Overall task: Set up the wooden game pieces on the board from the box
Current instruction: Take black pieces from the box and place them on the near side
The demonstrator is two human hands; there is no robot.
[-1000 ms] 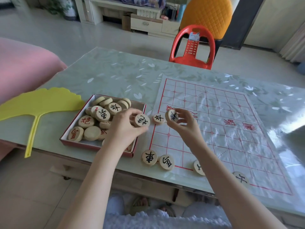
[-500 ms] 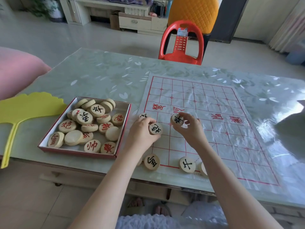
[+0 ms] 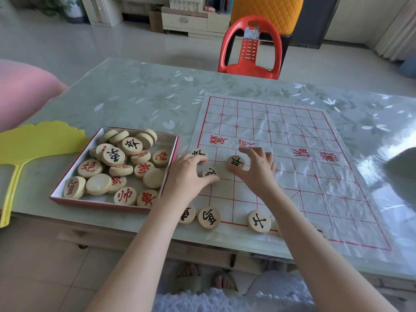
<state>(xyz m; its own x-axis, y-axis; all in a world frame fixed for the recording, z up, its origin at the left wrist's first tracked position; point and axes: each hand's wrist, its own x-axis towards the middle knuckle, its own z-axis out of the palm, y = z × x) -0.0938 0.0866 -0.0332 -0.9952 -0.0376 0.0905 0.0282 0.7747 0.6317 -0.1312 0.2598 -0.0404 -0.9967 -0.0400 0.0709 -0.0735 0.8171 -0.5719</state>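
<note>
A white sheet board [image 3: 290, 158] with a red grid lies on the table. Left of it, a red-edged box [image 3: 167, 172] holds several round wooden pieces with red or black characters. My left hand [image 3: 189, 176] rests low on the board's left part, fingers closed around a black-lettered piece [image 3: 209, 172]. My right hand [image 3: 256, 170] presses another black-lettered piece [image 3: 236, 162] onto the board with thumb and fingers. A third piece [image 3: 198, 152] lies at the board's left edge. More black pieces [image 3: 209, 218] [image 3: 259, 221] stand along the near edge.
A yellow leaf-shaped fan [image 3: 33, 145] lies left of the box. A red plastic chair [image 3: 251, 48] stands at the table's far side. A pink cushion [image 3: 24, 86] is at far left. The table's near edge runs just below the near pieces.
Both hands have come down from mid-air to the board's left part, carrying their pieces to its surface. The camera has shifted, so the box appears further left.
</note>
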